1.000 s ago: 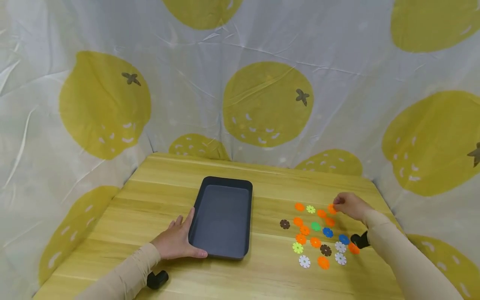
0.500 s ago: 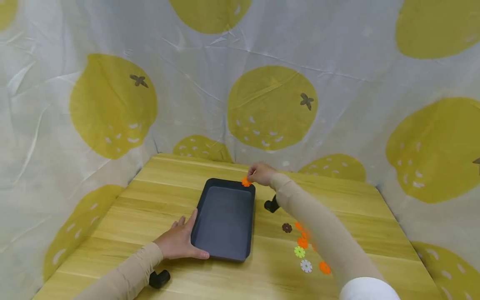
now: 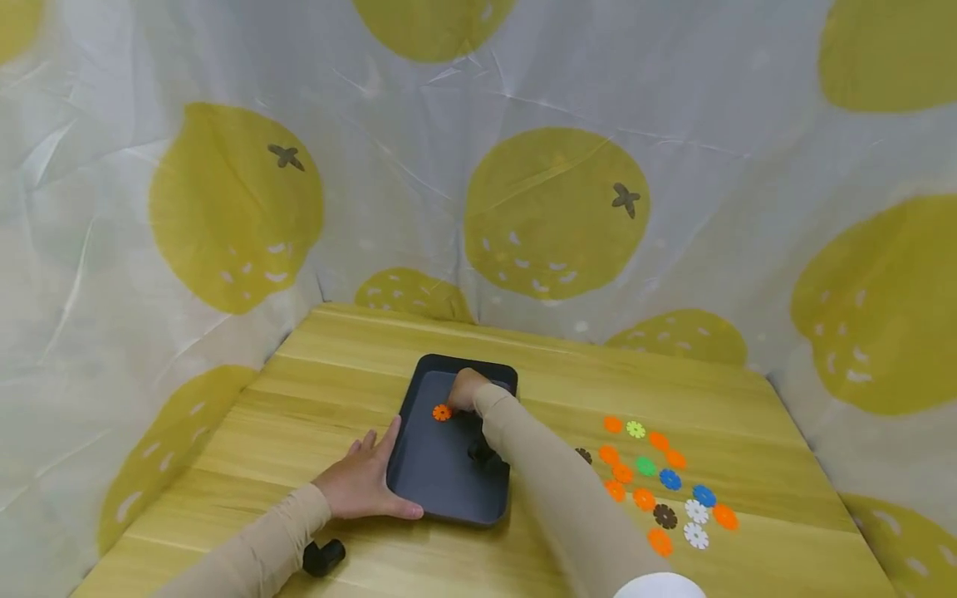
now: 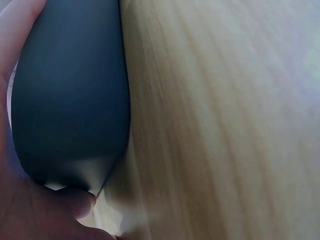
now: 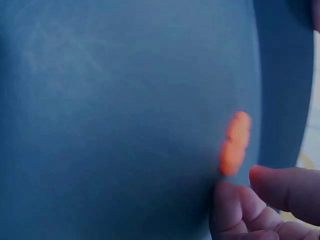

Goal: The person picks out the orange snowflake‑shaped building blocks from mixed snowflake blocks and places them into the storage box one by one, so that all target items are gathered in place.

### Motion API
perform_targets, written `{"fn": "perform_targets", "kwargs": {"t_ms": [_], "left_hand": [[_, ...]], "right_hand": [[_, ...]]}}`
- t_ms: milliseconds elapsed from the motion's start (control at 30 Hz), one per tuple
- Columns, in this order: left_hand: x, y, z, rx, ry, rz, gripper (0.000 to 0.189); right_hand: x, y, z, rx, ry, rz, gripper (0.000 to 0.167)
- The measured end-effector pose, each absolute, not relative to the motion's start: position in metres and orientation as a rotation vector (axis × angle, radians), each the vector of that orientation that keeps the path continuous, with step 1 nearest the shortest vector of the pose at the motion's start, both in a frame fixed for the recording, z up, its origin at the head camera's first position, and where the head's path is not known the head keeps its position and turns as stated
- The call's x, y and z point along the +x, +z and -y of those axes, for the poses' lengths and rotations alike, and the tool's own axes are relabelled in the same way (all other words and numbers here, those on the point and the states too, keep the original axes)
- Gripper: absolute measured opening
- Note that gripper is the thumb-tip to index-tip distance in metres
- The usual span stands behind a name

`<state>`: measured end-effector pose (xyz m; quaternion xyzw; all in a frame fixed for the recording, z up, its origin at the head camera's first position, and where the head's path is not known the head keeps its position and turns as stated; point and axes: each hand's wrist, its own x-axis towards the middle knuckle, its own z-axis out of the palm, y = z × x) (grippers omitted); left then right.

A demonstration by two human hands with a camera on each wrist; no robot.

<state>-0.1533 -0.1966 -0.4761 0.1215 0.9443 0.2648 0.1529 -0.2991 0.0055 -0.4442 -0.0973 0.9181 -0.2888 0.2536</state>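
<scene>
My left hand [image 3: 361, 481] rests at the near left corner of a dark grey baking tray [image 3: 420, 492]. Its spread fingers lie along the left side, with the thumb at the near edge. In the left wrist view, the hand [image 4: 37, 212] touches the tray's outer wall [image 4: 75, 100]. Inside the tray is my right hand [image 3: 467, 389], beside an orange notched disc [image 3: 442, 413]. The right wrist view gives that disc [image 5: 236, 144] blurred and edge-on, just past the fingertips; a gap separates thumb and forefinger of the right hand [image 5: 265, 205].
Several notched plastic discs lie on the wooden table [image 3: 777, 498] right of the tray, among them a green disc [image 3: 645, 466], a blue disc [image 3: 669, 478] and a white disc [image 3: 696, 536]. The right forearm covers some table. A lemon-print cloth [image 3: 389, 191] hangs behind.
My right hand has carried an orange disc from the scattered discs over the tray's far right rim and let it go inside. The left hand keeps its place at the tray.
</scene>
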Motion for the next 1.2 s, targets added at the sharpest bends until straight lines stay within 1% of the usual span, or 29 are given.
{"fn": "perform_targets", "kwargs": {"t_ms": [67, 233, 267, 400, 500, 600, 733, 900, 1067, 1200], "left_hand": [[-0.154, -0.476, 0.196, 0.336, 0.747, -2.708, 0.150], [-0.154, -0.476, 0.195, 0.307, 0.725, -2.688, 0.150], [-0.154, -0.476, 0.195, 0.308, 0.725, -2.688, 0.150], [-0.154, -0.475, 0.196, 0.317, 0.731, -2.683, 0.149], [-0.154, -0.474, 0.195, 0.330, 0.738, -2.680, 0.149], [-0.154, -0.473, 0.195, 0.346, 0.740, -2.681, 0.149], [-0.155, -0.473, 0.196, 0.355, 0.735, -2.687, 0.150], [-0.156, -0.475, 0.195, 0.376, 0.719, -2.695, 0.150], [-0.156, -0.472, 0.196, 0.371, 0.725, -2.688, 0.149], [-0.155, -0.471, 0.195, 0.365, 0.724, -2.682, 0.149]], "right_hand": [[-0.299, -0.435, -0.014, -0.277, -0.838, -2.484, 0.050], [-0.296, -0.399, -0.062, -0.313, -0.937, -2.517, 0.022], [-0.295, -0.392, -0.076, -0.314, -0.934, -2.543, 0.020], [-0.287, -0.377, -0.147, -0.246, -0.857, -2.637, 0.026], [-0.275, -0.382, -0.208, -0.171, -0.815, -2.663, 0.024], [-0.255, -0.397, -0.264, -0.075, -0.787, -2.663, 0.023], [-0.228, -0.419, -0.319, 0.074, -0.713, -2.663, 0.025], [-0.204, -0.441, -0.348, 0.195, -0.679, -2.668, 0.031], [-0.200, -0.448, -0.348, 0.223, -0.682, -2.699, 0.032], [-0.204, -0.449, -0.346, 0.168, -0.666, -2.733, 0.028]]}}
